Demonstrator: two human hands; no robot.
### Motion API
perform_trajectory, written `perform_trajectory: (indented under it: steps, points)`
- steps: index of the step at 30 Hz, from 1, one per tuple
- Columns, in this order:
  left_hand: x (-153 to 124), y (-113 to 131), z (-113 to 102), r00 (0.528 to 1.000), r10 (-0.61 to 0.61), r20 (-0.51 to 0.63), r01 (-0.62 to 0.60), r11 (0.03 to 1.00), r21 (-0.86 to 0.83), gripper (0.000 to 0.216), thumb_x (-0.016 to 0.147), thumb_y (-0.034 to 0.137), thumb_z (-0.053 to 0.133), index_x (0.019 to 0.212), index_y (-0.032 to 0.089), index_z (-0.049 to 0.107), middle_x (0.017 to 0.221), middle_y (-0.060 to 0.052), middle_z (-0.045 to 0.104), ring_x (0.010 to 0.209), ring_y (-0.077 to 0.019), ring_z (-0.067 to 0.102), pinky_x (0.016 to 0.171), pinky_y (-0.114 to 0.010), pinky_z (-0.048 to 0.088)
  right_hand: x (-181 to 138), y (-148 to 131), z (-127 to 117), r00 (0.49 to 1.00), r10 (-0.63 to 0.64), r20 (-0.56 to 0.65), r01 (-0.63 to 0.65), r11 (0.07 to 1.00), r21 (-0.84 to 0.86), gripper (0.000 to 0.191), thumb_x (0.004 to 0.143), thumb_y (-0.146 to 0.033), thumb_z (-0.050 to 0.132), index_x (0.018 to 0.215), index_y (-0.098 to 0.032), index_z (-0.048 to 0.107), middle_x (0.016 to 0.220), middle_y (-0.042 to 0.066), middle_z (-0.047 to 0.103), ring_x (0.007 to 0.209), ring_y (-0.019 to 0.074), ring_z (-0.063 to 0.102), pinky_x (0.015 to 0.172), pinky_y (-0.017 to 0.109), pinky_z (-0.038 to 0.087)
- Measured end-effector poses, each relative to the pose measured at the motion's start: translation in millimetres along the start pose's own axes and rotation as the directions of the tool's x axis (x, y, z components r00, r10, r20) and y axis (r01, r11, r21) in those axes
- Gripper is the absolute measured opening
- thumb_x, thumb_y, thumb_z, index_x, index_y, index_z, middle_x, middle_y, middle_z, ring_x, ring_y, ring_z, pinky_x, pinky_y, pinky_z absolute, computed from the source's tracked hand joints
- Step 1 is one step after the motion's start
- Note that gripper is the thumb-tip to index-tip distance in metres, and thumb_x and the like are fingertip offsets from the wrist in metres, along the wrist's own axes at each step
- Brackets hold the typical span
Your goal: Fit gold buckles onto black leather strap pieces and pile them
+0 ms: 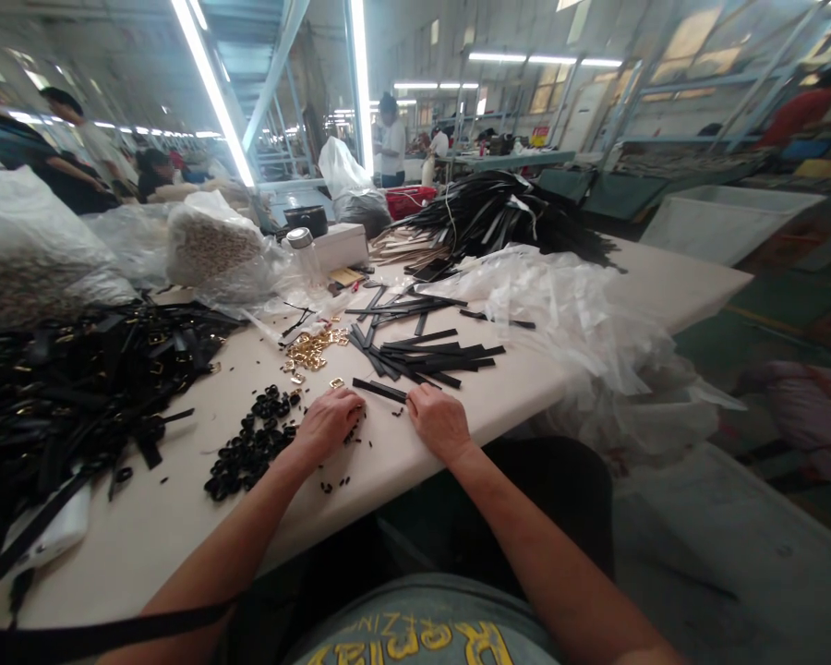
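Note:
A short black strap [379, 390] lies between my two hands, its right end under the pinched fingers of my right hand [439, 420]. My left hand [329, 423] rests on the table with its fingers curled together, close to the strap's left end; what they hold, if anything, is hidden. Just beyond those fingers sits a gold buckle [336, 382]. More gold buckles [315, 349] form a small heap farther back. Left of my left hand is a pile of small black loops [249, 448]. Several loose black straps [436, 356] are spread beyond my right hand.
A large heap of black straps with buckles [76, 388] covers the table's left side. Behind stand filled plastic bags [211, 235], a jar [303, 254] and a bundle of long black strips [512, 217]. Crumpled white sheeting [560, 309] hangs over the right edge. Other people stand farther off.

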State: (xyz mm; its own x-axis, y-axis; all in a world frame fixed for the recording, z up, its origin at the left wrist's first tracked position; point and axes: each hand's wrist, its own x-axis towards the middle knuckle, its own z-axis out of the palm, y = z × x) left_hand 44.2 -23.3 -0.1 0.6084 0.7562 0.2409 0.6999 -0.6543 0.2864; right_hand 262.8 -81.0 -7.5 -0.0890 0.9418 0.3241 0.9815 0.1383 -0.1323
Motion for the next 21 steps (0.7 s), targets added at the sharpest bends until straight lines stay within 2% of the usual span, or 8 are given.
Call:
perform_trajectory:
  steps: [7, 14, 17, 19, 21]
  points:
    - [-25.2, -20.4, -6.6, 0.997, -0.077, -0.03, 0.08, 0.994, 0.079, 0.023, 0.089, 0.022, 0.049, 0.091, 0.019, 0.072, 0.092, -0.011, 0.07, 0.087, -0.0265, 0.062, 0.082, -0.039, 0.046, -17.3, 0.6, -0.6, 0.995, -0.08, 0.062, 0.077, 0.996, 0.05, 0.017, 0.097, -0.024, 0.051, 0.093, -0.022, 0.067, 0.093, 0.004, 0.068, 0.088, 0.0176, 0.061, 0.07, 0.026, 0.038]
    - [-39.7, -41.6, -14.2, 0.962, -0.217, -0.168, 0.23, 0.971, 0.066, 0.023, 0.087, 0.028, 0.052, 0.094, 0.021, 0.073, 0.099, -0.011, 0.072, 0.095, -0.0286, 0.063, 0.088, -0.04, 0.046, -25.7, -6.1, -8.8, 0.974, -0.211, 0.084, 0.202, 0.974, 0.105, 0.019, 0.097, -0.024, 0.052, 0.087, -0.022, 0.069, 0.087, 0.003, 0.066, 0.083, 0.0148, 0.058, 0.065, 0.025, 0.035]
    - [-47.9, -38.4, -22.0, 0.902, -0.331, -0.278, 0.323, 0.943, -0.076, 0.024, 0.087, 0.034, 0.055, 0.098, 0.022, 0.073, 0.105, -0.009, 0.072, 0.099, -0.0274, 0.064, 0.092, -0.039, 0.046, -34.1, -7.6, -11.6, 0.96, -0.271, 0.074, 0.26, 0.957, 0.132, 0.018, 0.097, -0.023, 0.053, 0.086, -0.023, 0.069, 0.085, 0.002, 0.065, 0.083, 0.0144, 0.057, 0.065, 0.025, 0.034]
    - [-58.1, -32.1, -28.5, 0.838, -0.431, -0.334, 0.373, 0.9, -0.227, 0.025, 0.085, 0.037, 0.058, 0.099, 0.023, 0.073, 0.106, -0.007, 0.072, 0.096, -0.0256, 0.065, 0.092, -0.037, 0.047, -40.6, -8.7, -12.8, 0.946, -0.316, 0.07, 0.305, 0.943, 0.134, 0.017, 0.096, -0.021, 0.054, 0.087, -0.024, 0.068, 0.084, 0.001, 0.065, 0.082, 0.0144, 0.056, 0.066, 0.025, 0.035]
    - [-73.1, -22.4, -33.5, 0.761, -0.555, -0.336, 0.395, 0.807, -0.439, 0.027, 0.083, 0.04, 0.062, 0.099, 0.022, 0.073, 0.101, -0.006, 0.073, 0.09, -0.0235, 0.065, 0.088, -0.035, 0.048, -46.2, -10.1, -13.5, 0.938, -0.341, 0.068, 0.33, 0.934, 0.139, 0.017, 0.097, -0.021, 0.053, 0.087, -0.024, 0.068, 0.084, 0.001, 0.064, 0.082, 0.0145, 0.056, 0.067, 0.025, 0.035]
